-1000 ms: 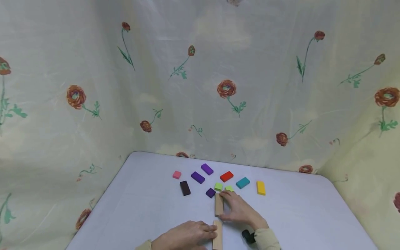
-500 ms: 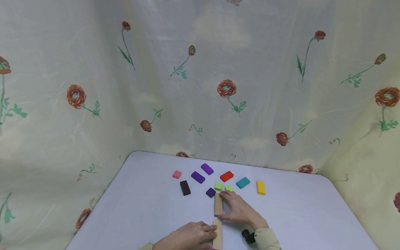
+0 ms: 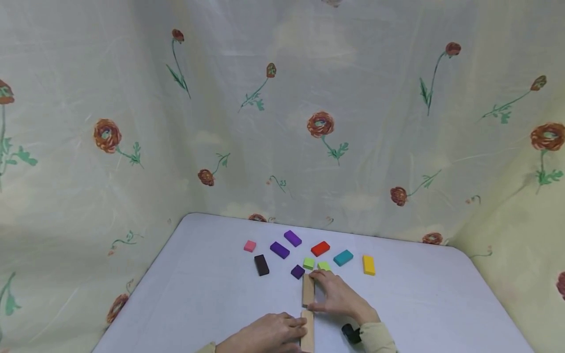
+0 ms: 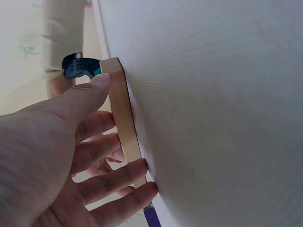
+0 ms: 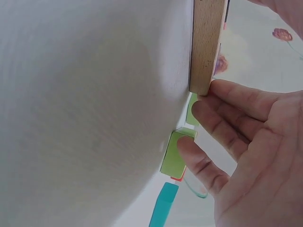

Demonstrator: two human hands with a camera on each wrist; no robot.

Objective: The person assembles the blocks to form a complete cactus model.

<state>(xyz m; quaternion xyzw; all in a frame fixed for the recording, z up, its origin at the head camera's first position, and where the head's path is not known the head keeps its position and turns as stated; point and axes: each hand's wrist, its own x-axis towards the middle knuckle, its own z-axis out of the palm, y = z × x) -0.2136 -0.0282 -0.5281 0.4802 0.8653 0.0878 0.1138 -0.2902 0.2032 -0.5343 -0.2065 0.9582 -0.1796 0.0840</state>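
1. Head view: right hand (image 3: pixel 340 296) grips the far plain wooden block (image 3: pixel 308 290) on the white table (image 3: pixel 198 294), just below the lime blocks (image 3: pixel 316 264).
2. Left wrist view: left hand (image 4: pixel 57 156) pinches the near wooden block (image 4: pixel 124 123) standing on edge.
3. Right wrist view: fingers (image 5: pixel 227 118) curl against the far block's end.

Pale beige sleeves (image 3: pixel 372 338), black wrist device (image 3: pixel 351 333).

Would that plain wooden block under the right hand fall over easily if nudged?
The wooden block looks rigid and stands on a narrow long edge, so a sideways push would probably tip it. The right hand steadies it. Its flat faces shouldn't roll.
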